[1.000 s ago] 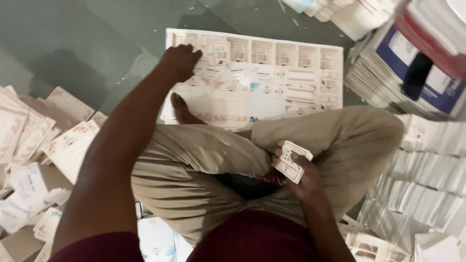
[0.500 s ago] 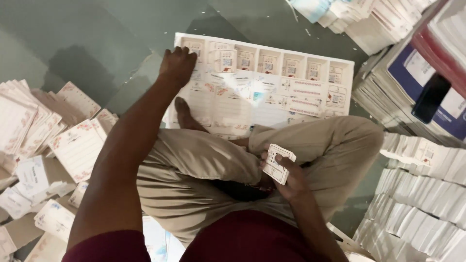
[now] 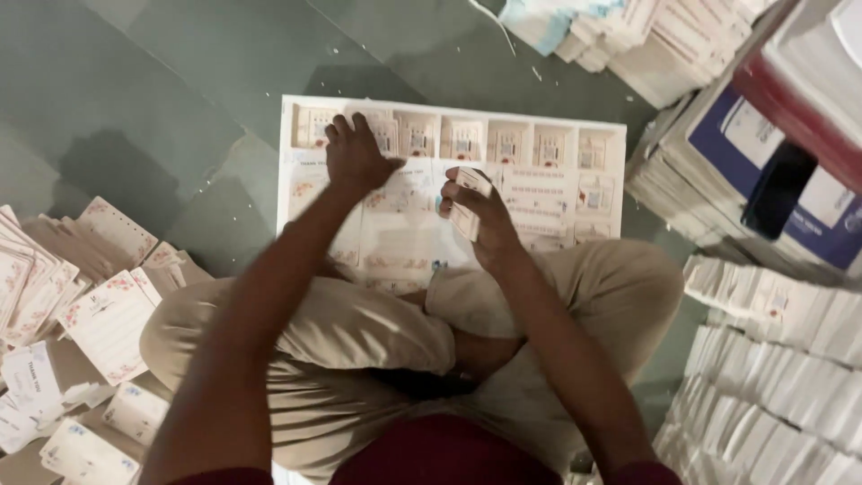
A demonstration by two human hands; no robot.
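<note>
Right hand (image 3: pixel 480 216) gripping small card stack (image 3: pixel 467 205) upright, left hand (image 3: pixel 357 157) flat on printed sheet (image 3: pixel 548 180)

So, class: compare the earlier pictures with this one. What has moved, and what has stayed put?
The right hand rose from the lap, carrying its small stack of cards forward over the printed sheet. The left hand stayed pressed on the sheet's top row. The card piles at the side are unchanged.

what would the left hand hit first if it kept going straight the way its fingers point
The left hand rests on the large printed sheet, fingers pointing away from the person. Straight on, they would probably cross the row of small printed panels at the sheet's far edge, then bare green floor.
</note>
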